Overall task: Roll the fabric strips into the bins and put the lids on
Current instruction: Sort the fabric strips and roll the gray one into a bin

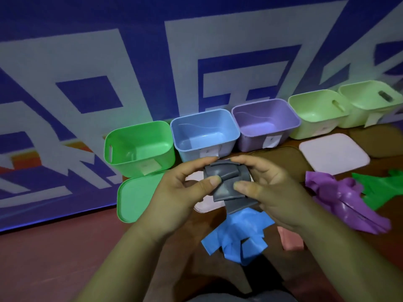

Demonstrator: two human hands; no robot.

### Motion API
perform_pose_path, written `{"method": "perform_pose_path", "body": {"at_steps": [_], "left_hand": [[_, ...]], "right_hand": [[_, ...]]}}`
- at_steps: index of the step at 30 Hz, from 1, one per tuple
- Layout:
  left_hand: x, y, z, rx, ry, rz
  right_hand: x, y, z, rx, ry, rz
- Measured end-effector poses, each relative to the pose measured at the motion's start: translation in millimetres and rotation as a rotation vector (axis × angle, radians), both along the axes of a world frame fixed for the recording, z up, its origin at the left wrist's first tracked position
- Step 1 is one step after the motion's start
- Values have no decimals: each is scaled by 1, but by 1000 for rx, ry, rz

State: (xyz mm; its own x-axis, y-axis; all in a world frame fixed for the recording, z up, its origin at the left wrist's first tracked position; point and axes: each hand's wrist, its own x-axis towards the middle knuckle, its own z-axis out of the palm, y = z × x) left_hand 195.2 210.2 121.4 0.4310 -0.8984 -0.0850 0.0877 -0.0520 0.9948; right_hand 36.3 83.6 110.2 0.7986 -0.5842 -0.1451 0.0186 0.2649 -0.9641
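Both hands hold a grey fabric strip [226, 184] partly wound into a roll in the middle of the view. My left hand [185, 190] pinches its left side with thumb on top; my right hand [268, 192] grips the right side. A blue strip [237, 234] lies crumpled just below the roll. Open bins stand in a row behind: green bin [139, 162], blue bin [185, 149], purple bin [257, 140] and two pale green bins [309, 129] [357, 118]. All look empty.
A green lid [135, 199] lies in front of the green bin, a pale pink lid [333, 152] and brown lids [283, 158] lie right of centre. Purple strips [340, 199], a green strip [383, 188] and a pink piece [292, 240] lie on the right. A blue-and-white banner backs the bins.
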Motion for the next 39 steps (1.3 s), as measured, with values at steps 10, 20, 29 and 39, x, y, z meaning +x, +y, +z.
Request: {"method": "perform_pose_path", "body": {"at_steps": [10,20,29,39], "left_hand": [[-69,-104,-13,113,55,-102],[-188,-259,-10,59,238,-53],[-225,-321,-13,101,134,-90],[-254,-368,-25,54,96,-265]], "right_hand": [[-92,-90,-15,-196,11,-42],[-201,-256,-10,-175,82,95],[-249,-316,-16,-128,56,69],[-290,-332,-15,-212,97,-122]]}}
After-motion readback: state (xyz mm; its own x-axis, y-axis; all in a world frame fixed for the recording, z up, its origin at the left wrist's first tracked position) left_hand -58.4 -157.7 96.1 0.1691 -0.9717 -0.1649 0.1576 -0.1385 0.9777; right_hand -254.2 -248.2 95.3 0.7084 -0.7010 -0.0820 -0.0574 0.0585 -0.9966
